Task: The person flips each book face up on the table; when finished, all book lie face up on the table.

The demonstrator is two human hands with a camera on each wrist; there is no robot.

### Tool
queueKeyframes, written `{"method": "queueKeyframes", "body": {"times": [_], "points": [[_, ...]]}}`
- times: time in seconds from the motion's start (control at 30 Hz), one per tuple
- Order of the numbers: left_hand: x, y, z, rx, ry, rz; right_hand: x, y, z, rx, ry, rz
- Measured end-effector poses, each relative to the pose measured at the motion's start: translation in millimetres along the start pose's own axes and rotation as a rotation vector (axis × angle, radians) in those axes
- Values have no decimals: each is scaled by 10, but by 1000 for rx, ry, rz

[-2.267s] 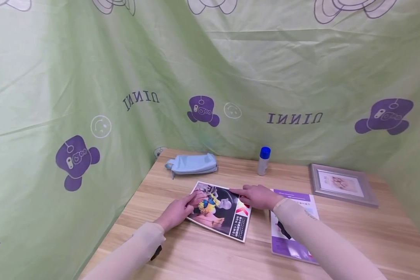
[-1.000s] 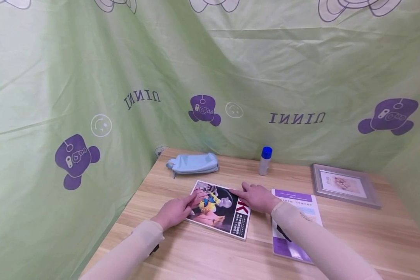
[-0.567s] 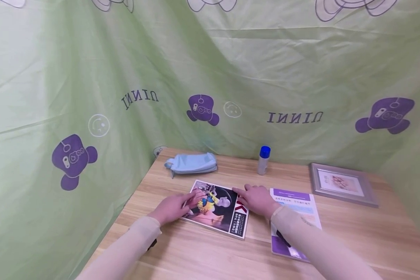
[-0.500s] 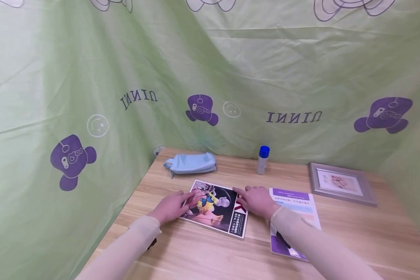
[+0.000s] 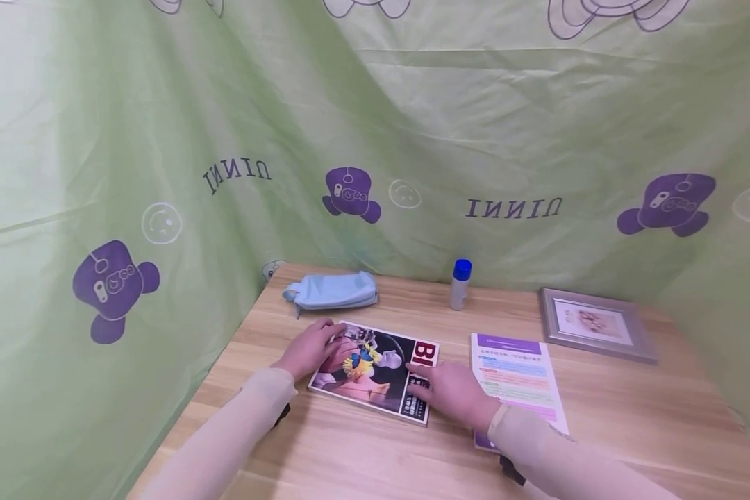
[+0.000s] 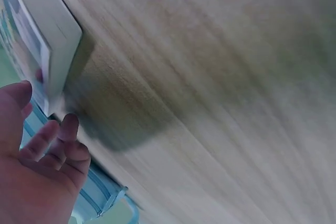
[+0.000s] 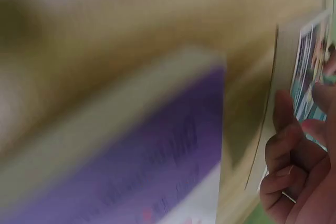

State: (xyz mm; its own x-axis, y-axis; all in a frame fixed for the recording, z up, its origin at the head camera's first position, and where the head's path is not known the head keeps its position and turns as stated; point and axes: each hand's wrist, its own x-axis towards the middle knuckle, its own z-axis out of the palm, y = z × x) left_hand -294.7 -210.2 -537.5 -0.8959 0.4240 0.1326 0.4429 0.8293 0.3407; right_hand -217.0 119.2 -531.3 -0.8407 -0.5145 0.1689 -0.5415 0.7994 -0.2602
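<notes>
A glossy book (image 5: 375, 368) with a dark picture cover and red lettering lies flat on the table, slightly turned. My left hand (image 5: 309, 349) rests at its far left edge, fingertips on the cover's corner. In the left wrist view, the other fingers (image 6: 69, 129) hang loosely bent beside the corner. Reaching from the right, my right hand (image 5: 455, 396) lays its index finger and thumb on the cover near the lettering. The right wrist view has its remaining fingers (image 7: 286, 153) bent alongside the book's edge, not visibly under it.
A purple-and-white book (image 5: 519, 378) lies to the right, partly under the right forearm. Behind are a light blue pencil case (image 5: 336, 290), an upright blue-capped glue stick (image 5: 459, 286) and a grey picture frame (image 5: 596, 325). A green curtain (image 5: 412, 125) hangs behind the wooden table (image 5: 362, 451).
My right hand has slid toward me along the book's right side, uncovering more red lettering. My left hand has shifted up toward the far left corner. The book has barely moved.
</notes>
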Motion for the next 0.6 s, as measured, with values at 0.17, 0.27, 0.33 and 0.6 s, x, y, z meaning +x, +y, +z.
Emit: {"method": "queueKeyframes", "body": {"times": [0.17,0.27,0.33,0.6], "points": [[44,-19,-16,-44,-8,23,-118,-160,65,-4,-19,-19],[71,-24,-13,-48,-33,39,-156,-214,88,9,-27,-3],[86,-28,-5,-42,-50,45,-170,-230,99,17,-17,3],[127,-5,6,-31,-85,26,-211,-219,130,27,42,5]]}}
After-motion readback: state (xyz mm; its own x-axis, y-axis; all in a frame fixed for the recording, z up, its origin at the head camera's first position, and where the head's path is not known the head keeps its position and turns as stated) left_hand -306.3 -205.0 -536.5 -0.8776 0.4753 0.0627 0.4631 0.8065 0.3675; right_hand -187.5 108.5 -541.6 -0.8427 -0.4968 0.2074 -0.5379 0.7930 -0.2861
